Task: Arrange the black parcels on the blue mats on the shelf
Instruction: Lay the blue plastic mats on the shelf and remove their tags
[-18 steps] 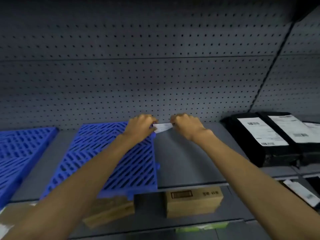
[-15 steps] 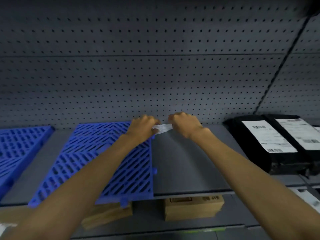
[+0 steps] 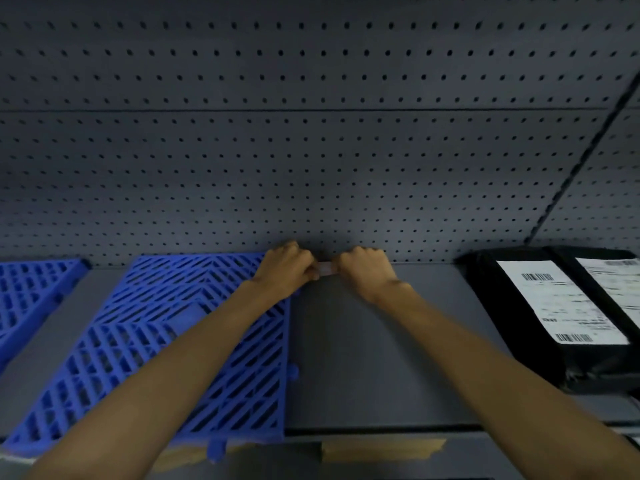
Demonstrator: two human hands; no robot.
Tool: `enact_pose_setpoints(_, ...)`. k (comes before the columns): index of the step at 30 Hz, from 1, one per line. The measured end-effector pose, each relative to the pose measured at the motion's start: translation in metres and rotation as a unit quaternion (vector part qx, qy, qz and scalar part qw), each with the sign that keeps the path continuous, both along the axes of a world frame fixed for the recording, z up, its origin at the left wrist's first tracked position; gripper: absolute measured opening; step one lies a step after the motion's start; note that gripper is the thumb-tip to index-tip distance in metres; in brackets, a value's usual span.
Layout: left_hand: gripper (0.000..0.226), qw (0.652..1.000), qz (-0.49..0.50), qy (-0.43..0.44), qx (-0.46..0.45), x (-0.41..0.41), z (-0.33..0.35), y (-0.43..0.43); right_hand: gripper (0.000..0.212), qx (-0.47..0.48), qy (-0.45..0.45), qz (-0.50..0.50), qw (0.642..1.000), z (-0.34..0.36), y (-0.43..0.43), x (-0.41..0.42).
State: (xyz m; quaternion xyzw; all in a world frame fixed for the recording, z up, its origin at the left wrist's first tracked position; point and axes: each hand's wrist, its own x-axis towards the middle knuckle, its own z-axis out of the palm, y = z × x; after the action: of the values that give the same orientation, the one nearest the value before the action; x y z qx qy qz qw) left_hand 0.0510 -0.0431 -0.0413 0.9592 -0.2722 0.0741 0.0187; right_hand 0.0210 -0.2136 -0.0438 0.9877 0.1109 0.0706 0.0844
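- Centre of the frame: the left hand [image 3: 285,268] and right hand [image 3: 365,270] meet at the back of the shelf [image 3: 363,358], against the perforated back panel [image 3: 311,150]. Each is closed in a pinch on one end of a small pale slip [image 3: 325,268] stretched between them; what the slip is cannot be told.
- Lower left: a blue mat [image 3: 166,341] lies flat on the shelf with nothing on it, its right edge just under the left hand; a second blue mat [image 3: 31,292] sits at the far left edge, apart from the first.
- Right edge: two black parcels [image 3: 519,323] with white labels [image 3: 561,303] lie side by side on bare shelf, well apart from the mats, so none is yet placed.
- Judgement: the slip is probably being cleared or handled before the parcels go on.
- Bottom centre: a brown carton [image 3: 381,450] shows on the level below.
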Motion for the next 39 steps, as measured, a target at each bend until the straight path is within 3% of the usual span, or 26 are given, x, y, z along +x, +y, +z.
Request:
enact_pose_setpoints(5,0.031,1.0,-0.004,0.008,-0.01,0.001,0.001,0.002,0.033,0.043,-0.016,-0.006,0.999,-0.002,-0.005,0.001)
enact_pose_setpoints(9,0.029,1.0,0.001,0.008,-0.014,-0.001,0.001,-0.002,0.023,0.065,-0.006,-0.025,0.998,0.002,-0.01,0.0)
enact_pose_setpoints(15,0.024,0.998,0.027,-0.04,-0.027,-0.002,0.002,-0.008,0.031,0.064,-0.023,-0.033,0.997,0.009,-0.016,-0.004)
enact_pose_setpoints(23,0.023,0.992,0.045,-0.112,-0.035,-0.002,0.023,0.02,0.023,0.059,-0.096,0.0,0.994,0.039,0.003,-0.003)
enact_pose_setpoints(29,0.023,0.987,0.097,-0.128,-0.019,-0.012,0.041,0.091,0.009,0.042,-0.101,0.061,0.992,0.062,0.07,0.003)
enact_pose_setpoints(39,0.024,0.972,0.195,-0.132,-0.016,-0.064,0.053,0.265,0.016,0.053,-0.126,0.184,0.973,0.067,0.242,-0.007)
